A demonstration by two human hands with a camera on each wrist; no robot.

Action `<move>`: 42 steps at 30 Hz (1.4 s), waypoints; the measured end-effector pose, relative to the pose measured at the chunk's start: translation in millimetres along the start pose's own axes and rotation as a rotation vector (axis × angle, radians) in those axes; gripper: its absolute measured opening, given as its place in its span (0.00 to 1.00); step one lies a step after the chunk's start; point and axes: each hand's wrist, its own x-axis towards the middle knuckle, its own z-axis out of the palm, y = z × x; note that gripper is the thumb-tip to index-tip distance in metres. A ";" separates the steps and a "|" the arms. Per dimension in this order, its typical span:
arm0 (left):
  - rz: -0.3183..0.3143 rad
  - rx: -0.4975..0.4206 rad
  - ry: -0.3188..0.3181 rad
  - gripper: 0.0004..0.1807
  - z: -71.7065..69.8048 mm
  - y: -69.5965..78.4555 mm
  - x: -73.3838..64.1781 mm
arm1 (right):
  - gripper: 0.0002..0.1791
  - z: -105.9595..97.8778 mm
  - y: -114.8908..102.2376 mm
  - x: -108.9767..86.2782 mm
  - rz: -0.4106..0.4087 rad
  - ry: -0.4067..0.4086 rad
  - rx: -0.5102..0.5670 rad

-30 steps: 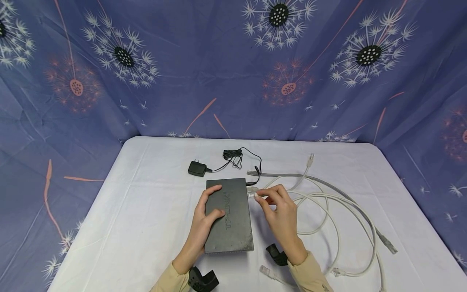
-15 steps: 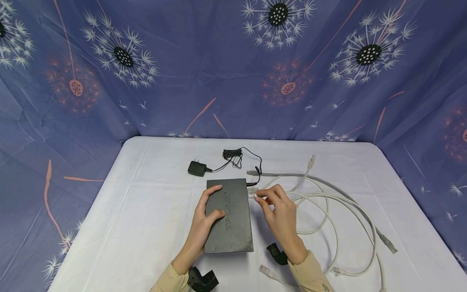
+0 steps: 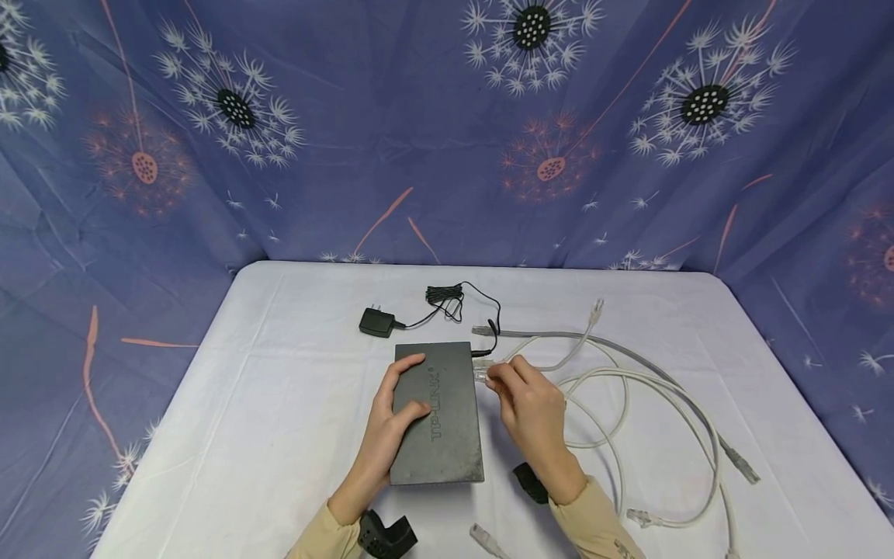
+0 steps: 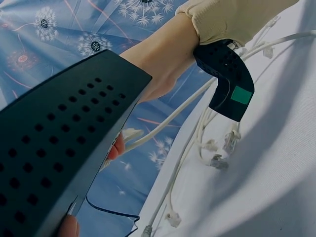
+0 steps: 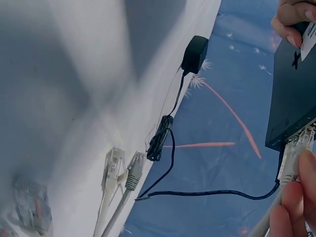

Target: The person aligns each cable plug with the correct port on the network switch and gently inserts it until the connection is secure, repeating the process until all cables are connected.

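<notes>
My left hand (image 3: 387,427) grips a dark TP-LINK network switch (image 3: 450,419), thumb across its top, holding it above the table; in the right wrist view its fingers wrap the underside. At the switch's port side my right hand (image 3: 536,411) pinches the plug (image 5: 292,173) of a pale network cable. That plug sits at the ports; how deep it goes is hidden by the fingers. Right beside it is another clear network plug (image 5: 308,138). A black power lead (image 3: 482,353) runs into the same side, close to the far corner.
A black power adapter (image 3: 377,322) and its bundled cord (image 3: 445,296) lie behind the switch. Pale network cables (image 3: 625,442) loop over the right of the white table, with a grey cable (image 3: 670,380) among them. One loose plug (image 3: 482,534) lies near the front edge.
My right hand has shifted slightly left, its fingers drawn closer together at the plug. The loose cable end near the front has slid left and forward. The left hand stays almost still.
</notes>
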 end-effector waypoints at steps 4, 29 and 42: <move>0.008 0.012 -0.002 0.33 -0.3 0.2 0.4 | 0.03 -0.3 0.5 1.1 -0.024 -0.025 -0.030; -0.011 0.082 -0.055 0.35 -1.8 1.2 1.3 | 0.08 -5.0 -0.7 12.2 -0.128 -0.027 0.021; -0.013 0.103 -0.067 0.35 -0.6 4.2 3.6 | 0.07 -0.7 1.8 17.8 -0.173 -0.005 0.018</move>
